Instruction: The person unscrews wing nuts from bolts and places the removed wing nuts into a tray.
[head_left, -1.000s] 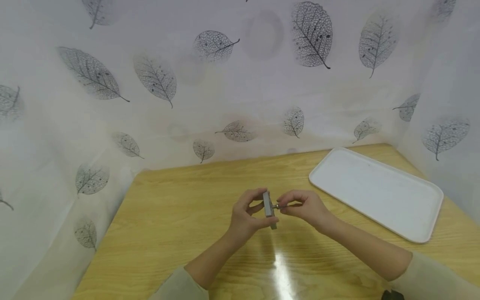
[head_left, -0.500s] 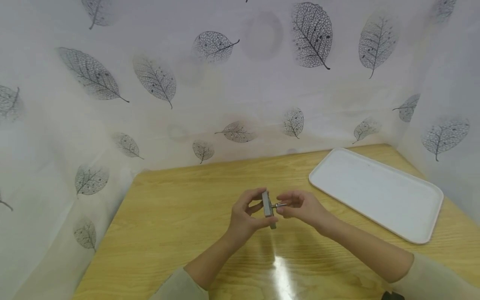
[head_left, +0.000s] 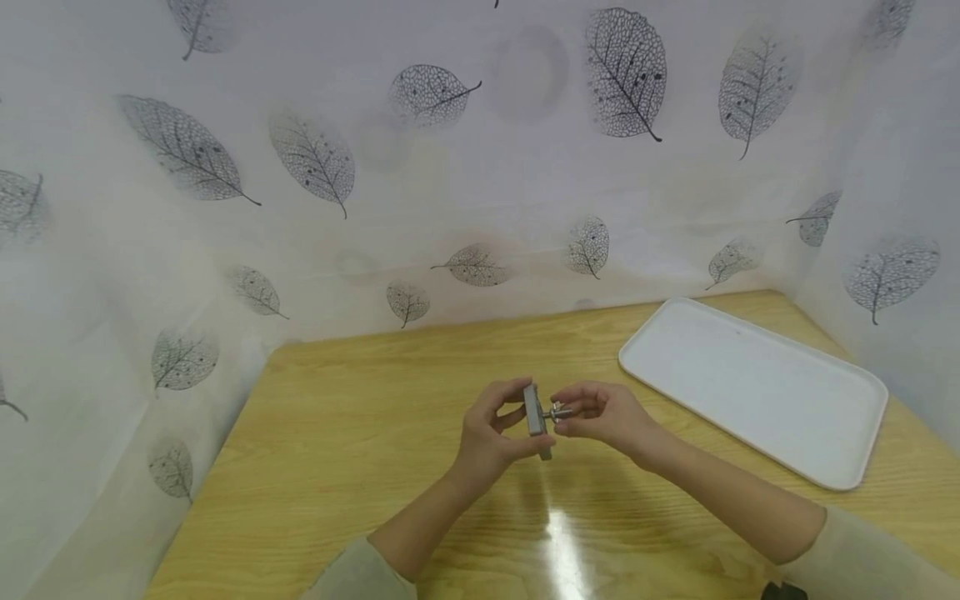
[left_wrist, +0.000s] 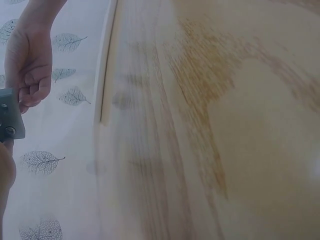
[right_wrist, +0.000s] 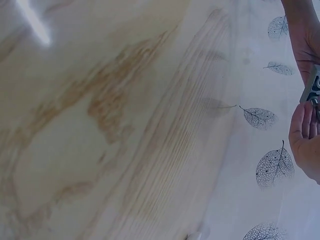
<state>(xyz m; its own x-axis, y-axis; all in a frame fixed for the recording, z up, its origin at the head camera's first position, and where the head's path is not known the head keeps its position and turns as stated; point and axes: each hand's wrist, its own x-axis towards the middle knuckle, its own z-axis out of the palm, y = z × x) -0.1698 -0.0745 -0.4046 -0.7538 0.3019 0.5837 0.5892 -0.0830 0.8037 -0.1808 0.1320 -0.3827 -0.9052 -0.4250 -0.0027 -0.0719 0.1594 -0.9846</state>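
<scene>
My left hand (head_left: 483,429) holds a small grey metal block (head_left: 533,408) above the table, fingers at its top end and thumb near its lower end. A shiny metal screw (head_left: 554,412) with a bar-like head sticks out of the block's right face. Around that head my right hand (head_left: 611,421) curls its fingers, thumb below and index finger above. The left wrist view catches the block (left_wrist: 12,117) only at its left edge, where openings show in its face. At the right edge of the right wrist view, the right fingers (right_wrist: 305,122) overlap the block's lower end.
A white rectangular tray (head_left: 750,383) lies at the right rear of the wooden table (head_left: 360,433). Behind and beside the table hangs a pale cloth (head_left: 517,183) printed with leaves. A small dark object (head_left: 783,591) shows at the bottom edge near the right sleeve.
The right fingers loosen from their pinch on the screw and curl round its head again; the head has turned. The left hand and block stay almost in place.
</scene>
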